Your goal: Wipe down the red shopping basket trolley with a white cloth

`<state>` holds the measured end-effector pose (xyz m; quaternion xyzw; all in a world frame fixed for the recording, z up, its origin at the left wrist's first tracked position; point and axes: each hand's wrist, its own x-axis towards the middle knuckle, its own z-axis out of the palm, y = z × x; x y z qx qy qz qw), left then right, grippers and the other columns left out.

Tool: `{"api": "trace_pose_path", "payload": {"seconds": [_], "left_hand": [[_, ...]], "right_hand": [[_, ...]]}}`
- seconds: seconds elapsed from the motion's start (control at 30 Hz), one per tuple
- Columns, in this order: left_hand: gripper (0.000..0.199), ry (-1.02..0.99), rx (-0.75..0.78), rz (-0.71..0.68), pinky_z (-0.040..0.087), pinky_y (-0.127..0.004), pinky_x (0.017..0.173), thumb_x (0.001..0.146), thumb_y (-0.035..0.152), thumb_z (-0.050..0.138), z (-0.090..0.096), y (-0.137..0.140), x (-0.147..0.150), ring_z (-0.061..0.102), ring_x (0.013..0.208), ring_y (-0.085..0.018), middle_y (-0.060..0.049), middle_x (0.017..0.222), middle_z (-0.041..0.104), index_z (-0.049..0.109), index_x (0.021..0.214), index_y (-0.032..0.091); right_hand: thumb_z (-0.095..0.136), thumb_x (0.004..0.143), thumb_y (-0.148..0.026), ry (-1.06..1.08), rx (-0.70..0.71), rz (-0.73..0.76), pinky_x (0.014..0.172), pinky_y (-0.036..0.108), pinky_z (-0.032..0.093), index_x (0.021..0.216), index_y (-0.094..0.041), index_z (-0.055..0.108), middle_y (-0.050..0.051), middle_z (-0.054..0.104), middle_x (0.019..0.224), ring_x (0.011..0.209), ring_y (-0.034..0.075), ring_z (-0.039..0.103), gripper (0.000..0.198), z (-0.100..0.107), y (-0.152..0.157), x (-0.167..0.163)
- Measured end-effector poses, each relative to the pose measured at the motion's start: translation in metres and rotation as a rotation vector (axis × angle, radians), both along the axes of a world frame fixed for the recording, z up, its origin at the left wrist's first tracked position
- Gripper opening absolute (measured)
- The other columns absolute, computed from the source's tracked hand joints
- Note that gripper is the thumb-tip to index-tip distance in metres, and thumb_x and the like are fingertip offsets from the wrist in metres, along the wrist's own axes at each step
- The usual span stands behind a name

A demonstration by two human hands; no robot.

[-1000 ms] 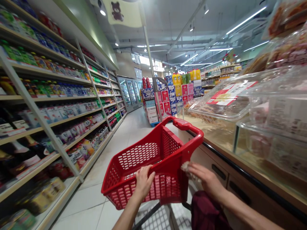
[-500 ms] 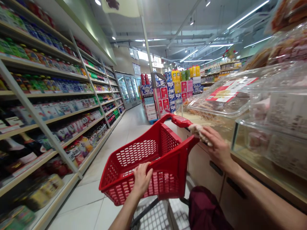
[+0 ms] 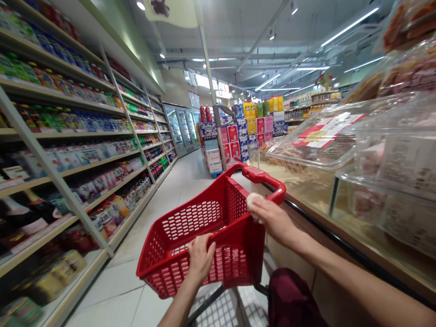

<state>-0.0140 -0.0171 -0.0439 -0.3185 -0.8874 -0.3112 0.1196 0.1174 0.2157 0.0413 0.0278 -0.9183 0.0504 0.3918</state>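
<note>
A red plastic shopping cart (image 3: 235,245) stands in front of me, its handle (image 3: 260,175) at the back right. My left hand (image 3: 200,256) has its fingers wrapped over the near rim of the basket. In my right hand (image 3: 270,215) is a whitish cloth (image 3: 255,206), pressed against the cart's red frame where the rim rises toward the handle. The palm side of the right hand is hidden. Through the holed basket wall, some of the inside shows.
Shelves of bottles and packages (image 3: 81,131) line the left side. On the right is a display counter (image 3: 316,200) with clear plastic food boxes (image 3: 316,136). Stacked drink cartons (image 3: 238,136) stand ahead, beside a pole (image 3: 218,131). Tiled floor (image 3: 119,286) runs along the aisle.
My right hand has slid the cloth from the handle's side down and left along the cart's frame. The left hand keeps its hold on the rim.
</note>
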Motion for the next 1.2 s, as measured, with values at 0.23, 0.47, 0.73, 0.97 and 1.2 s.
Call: {"api": "trace_pose_path", "payload": {"seconds": [0.23, 0.47, 0.73, 0.97, 1.2], "left_hand": [[0.026, -0.039, -0.015, -0.014, 0.026, -0.044, 0.095, 0.077, 0.027, 0.041, 0.004, -0.001, 0.000, 0.049, 0.103, -0.020, -0.003, 0.105, 0.061, 0.055, 0.099, 0.025], [0.026, -0.048, -0.014, -0.023, 0.026, -0.044, 0.094, 0.077, 0.027, 0.042, 0.004, -0.002, -0.003, 0.050, 0.102, -0.020, -0.002, 0.103, 0.061, 0.055, 0.100, 0.024], [0.029, -0.022, 0.012, -0.005, 0.028, -0.043, 0.093, 0.072, 0.021, 0.043, 0.005, 0.003, -0.003, 0.052, 0.099, -0.020, -0.003, 0.100, 0.062, 0.056, 0.097, 0.022], [0.034, -0.021, 0.013, 0.016, 0.027, -0.042, 0.093, 0.068, 0.015, 0.039, 0.005, 0.004, -0.002, 0.051, 0.099, -0.020, -0.004, 0.099, 0.062, 0.056, 0.097, 0.021], [0.037, -0.009, -0.010, 0.006, 0.027, -0.042, 0.092, 0.066, 0.013, 0.038, 0.006, 0.006, -0.002, 0.051, 0.098, -0.019, -0.004, 0.099, 0.062, 0.055, 0.098, 0.020]], "right_hand": [[0.044, 0.071, -0.014, 0.000, -0.300, -0.093, 0.062, 0.023, 0.046, 0.092, -0.022, 0.061, 0.000, 0.068, 0.080, 0.070, 0.015, 0.062, 0.028, 0.049, 0.009, 0.003], [0.051, 0.071, -0.011, -0.168, 0.185, -0.206, 0.086, 0.040, 0.039, 0.094, -0.018, 0.063, 0.013, 0.059, 0.110, 0.103, 0.026, 0.053, 0.027, 0.003, -0.006, -0.019], [0.040, 0.079, -0.011, 0.049, 0.125, -0.212, 0.082, 0.039, 0.041, 0.087, -0.015, 0.066, 0.014, 0.064, 0.099, 0.093, 0.024, 0.057, 0.027, 0.024, 0.061, -0.019], [0.047, 0.072, -0.007, -0.090, 0.188, -0.020, 0.090, 0.037, 0.037, 0.108, -0.020, 0.058, 0.006, 0.061, 0.109, 0.101, 0.019, 0.054, 0.040, 0.009, 0.031, -0.040], [0.043, 0.074, -0.008, -0.167, 0.142, -0.015, 0.083, 0.031, 0.041, 0.102, -0.018, 0.061, 0.009, 0.061, 0.105, 0.096, 0.018, 0.055, 0.034, 0.012, 0.023, -0.037]]}}
